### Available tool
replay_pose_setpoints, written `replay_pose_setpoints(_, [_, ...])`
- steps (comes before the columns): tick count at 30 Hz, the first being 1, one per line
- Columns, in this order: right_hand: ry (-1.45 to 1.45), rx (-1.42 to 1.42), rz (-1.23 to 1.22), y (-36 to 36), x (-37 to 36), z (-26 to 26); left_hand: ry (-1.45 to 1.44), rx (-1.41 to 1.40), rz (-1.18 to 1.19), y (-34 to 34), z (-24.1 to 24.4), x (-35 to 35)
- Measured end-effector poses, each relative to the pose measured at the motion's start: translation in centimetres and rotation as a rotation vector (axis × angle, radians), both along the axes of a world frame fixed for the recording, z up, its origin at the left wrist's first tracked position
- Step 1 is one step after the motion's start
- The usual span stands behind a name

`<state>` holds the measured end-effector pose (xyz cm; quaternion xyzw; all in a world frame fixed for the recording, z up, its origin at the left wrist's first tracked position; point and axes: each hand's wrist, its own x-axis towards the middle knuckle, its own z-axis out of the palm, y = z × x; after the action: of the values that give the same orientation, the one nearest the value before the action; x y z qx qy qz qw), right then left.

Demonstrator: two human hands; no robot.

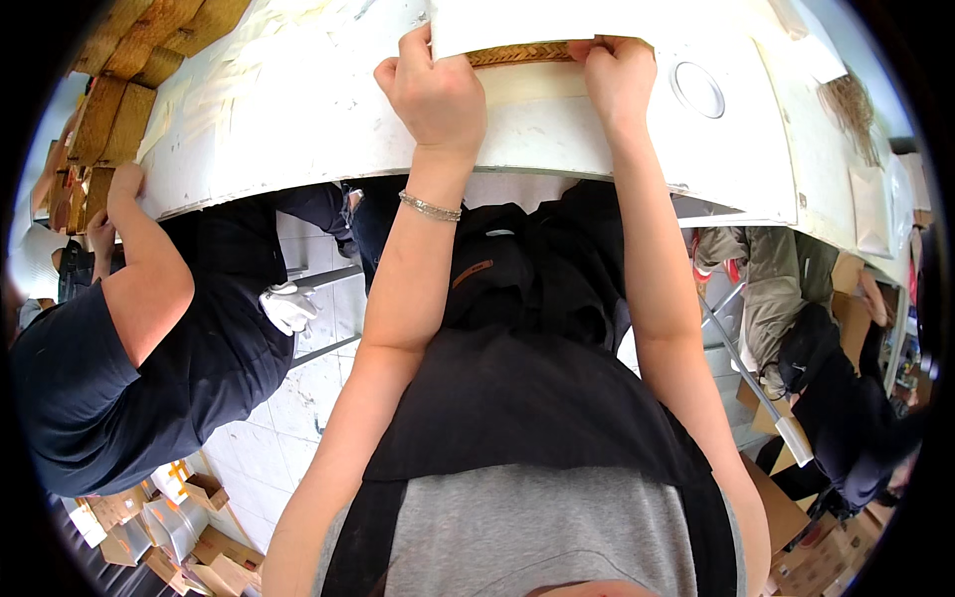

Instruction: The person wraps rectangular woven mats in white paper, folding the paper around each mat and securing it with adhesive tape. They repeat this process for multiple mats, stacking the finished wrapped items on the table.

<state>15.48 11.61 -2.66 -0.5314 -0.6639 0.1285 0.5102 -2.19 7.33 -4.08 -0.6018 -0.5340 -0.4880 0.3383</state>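
Note:
A brown strip with a braided pattern (522,54) runs between my two hands, along the near edge of a white sheet (515,26). My left hand (442,101), with a bracelet (430,207) on its wrist, is closed at the strip's left end. One of its fingers lies along the sheet's left corner. My right hand (621,80) grips the strip's right end beside the sheet's right corner. Both hands cover the strip's ends, and the curled fingertips are mostly hidden. Beneath them is a white worktable (298,134), with a pale yellow band (530,89) near its front.
Right of my right hand lies a round white ring or lid (698,89). Brown wooden blocks (123,112) are stacked at the table's far left. A co-worker in a dark shirt (201,358) stands on my left. Another person (828,403) is on the right, near cardboard boxes (835,556).

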Motion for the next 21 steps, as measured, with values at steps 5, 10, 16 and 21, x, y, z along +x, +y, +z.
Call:
replay_pose_setpoints(5, [-0.19,0.171,-0.134,0.9,-1.2,-2.7,-0.014,-0.027,0.012,-0.2,0.0,0.2])
replay_pose_setpoints(10, [-0.191,-0.024,0.159,-1.6,-2.2,1.1,0.039,-0.062,0.106,-1.3,0.0,-0.1])
replay_pose_setpoints(16, [0.062,0.07,0.46,2.6,-5.9,-1.0,-0.124,-0.121,-0.09,-2.2,1.0,0.8])
replay_pose_setpoints(21, [-0.049,-0.163,0.328,-2.6,0.7,2.6,-0.098,-0.185,-0.361,-5.2,2.1,0.1])
